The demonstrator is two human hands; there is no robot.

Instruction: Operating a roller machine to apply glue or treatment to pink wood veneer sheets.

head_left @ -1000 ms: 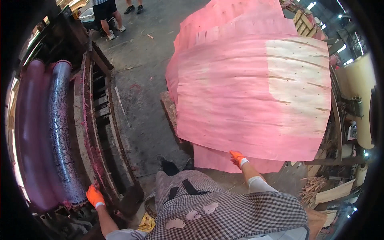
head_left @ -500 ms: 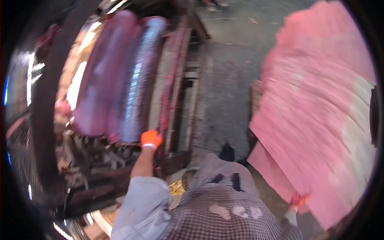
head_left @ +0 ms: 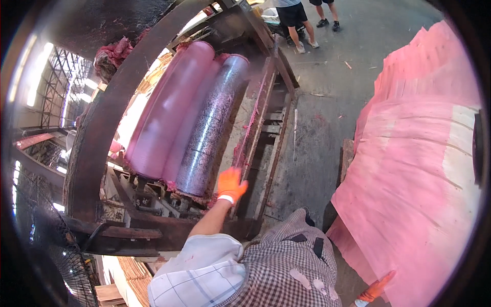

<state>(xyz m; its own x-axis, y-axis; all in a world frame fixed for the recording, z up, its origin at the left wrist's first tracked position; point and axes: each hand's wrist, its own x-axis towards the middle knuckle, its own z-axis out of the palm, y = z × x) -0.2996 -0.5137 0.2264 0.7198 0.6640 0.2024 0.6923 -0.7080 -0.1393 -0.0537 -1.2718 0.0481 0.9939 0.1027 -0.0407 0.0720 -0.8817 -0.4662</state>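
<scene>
Since a moment ago the view has swung further toward the roller machine, and the left hand (head_left: 231,185), in an orange glove, has come up from the frame's lower corner to the rusty side rail (head_left: 254,128) beside the rollers. Its fingers are spread open, and it rests against or just beside the rail rather than clasping it. I judge this to mean the person has turned from the stack to the machine, ready to deal with whatever comes through it.

On the left stands the glue spreader: a pink-coated roller (head_left: 166,110) lying tight against a grey metal roller (head_left: 210,123), both long, slanted and wet-looking, with clots of pink glue along the frame below them. A curved dark steel guard (head_left: 102,138) arches in front.

To the right, past bare concrete floor (head_left: 317,123), the stack of veneer sheets (head_left: 414,169) lies tinted pink with pale uncoated patches near its far edge. The right hand (head_left: 376,289), also gloved, now hangs low by the stack's near corner; whether its fingers are open or closed I cannot tell.
</scene>
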